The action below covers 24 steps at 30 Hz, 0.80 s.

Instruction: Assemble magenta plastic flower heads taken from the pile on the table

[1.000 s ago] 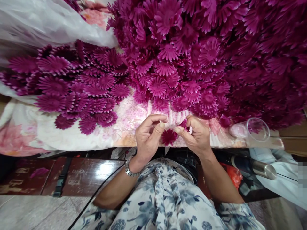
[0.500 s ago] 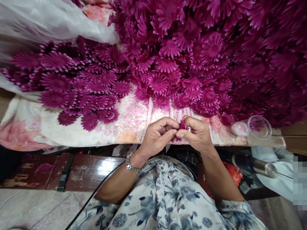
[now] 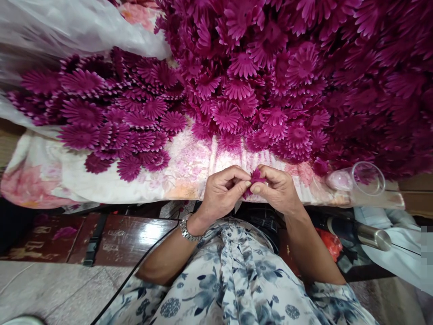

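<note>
Between my two hands, just over the front edge of the cloth-covered table, is a small magenta artificial flower piece (image 3: 256, 176). My left hand (image 3: 225, 189) pinches its left side with thumb and forefinger. From the other side, my right hand (image 3: 279, 186) grips it the same way, thumb toward me. The fingers cover most of the piece, so its full shape is hidden. Beyond my hands rises a big heap of magenta artificial flowers (image 3: 243, 90). Stacks of similar flowers (image 3: 135, 117) with pale petal tips lie to the left.
A clear plastic cup (image 3: 368, 179) lies by the table's right front edge, beside a pale pinkish lump (image 3: 339, 179). White plastic sheeting (image 3: 84, 27) covers the far left. Below the table are a dark bottle with a steel end (image 3: 374, 237) and a reddish-brown bench (image 3: 128, 232).
The flower piece has turned slightly between my fingers and shows more of its petals. Both hands stay at nearly the same spot, and the view has shifted a little.
</note>
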Available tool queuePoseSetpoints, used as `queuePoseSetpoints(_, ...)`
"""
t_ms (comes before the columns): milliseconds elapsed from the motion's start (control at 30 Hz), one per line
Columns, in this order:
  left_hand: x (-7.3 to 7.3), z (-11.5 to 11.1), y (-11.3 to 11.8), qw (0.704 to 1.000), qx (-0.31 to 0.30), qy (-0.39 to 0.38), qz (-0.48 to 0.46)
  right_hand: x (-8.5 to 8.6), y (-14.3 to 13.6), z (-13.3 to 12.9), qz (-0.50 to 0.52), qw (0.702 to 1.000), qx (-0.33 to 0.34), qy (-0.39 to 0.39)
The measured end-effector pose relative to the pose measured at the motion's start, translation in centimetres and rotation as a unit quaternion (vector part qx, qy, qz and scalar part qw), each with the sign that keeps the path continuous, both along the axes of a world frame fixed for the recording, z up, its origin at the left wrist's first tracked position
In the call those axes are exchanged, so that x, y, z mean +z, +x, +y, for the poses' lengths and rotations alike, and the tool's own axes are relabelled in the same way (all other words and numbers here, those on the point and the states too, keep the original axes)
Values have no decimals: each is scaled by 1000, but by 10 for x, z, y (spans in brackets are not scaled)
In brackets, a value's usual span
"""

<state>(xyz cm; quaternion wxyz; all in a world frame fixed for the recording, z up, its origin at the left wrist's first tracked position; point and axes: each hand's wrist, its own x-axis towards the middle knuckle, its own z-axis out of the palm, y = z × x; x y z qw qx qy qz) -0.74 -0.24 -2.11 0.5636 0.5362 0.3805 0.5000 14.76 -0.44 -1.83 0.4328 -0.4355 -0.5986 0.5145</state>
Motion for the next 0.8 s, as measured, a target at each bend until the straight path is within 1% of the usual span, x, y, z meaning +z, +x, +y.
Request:
queuePoseSetpoints(100, -1, -1, -2, 1000, 8, -9, 23, 3, -2, -2, 3, 999, -28, 15)
queuePoseSetpoints(167, -1, -1, -3, 1000, 7, 4, 30, 3, -3, -3, 11, 999, -44, 13)
queuePoseSetpoints(400, 3, 2, -5, 994, 17, 81, 76, -2, -1, -6, 72, 996, -42, -3)
queuePoseSetpoints(567, 3, 5, -5, 986, 31, 138, 90, -4, 1, -8, 83, 995, -54, 7)
queuePoseSetpoints(667, 3, 5, -7, 978, 25, 173, 114, -5, 1, -8, 92, 994, -61, 14)
queuePoseSetpoints(733, 4, 7, -11, 967, 27, 206, 145, -5, 3, -8, 113, 990, -82, 22)
queuePoseSetpoints(800, 6, 9, -16, 959, 52, 216, 175, -2, 9, -8, 134, 983, -121, 38)
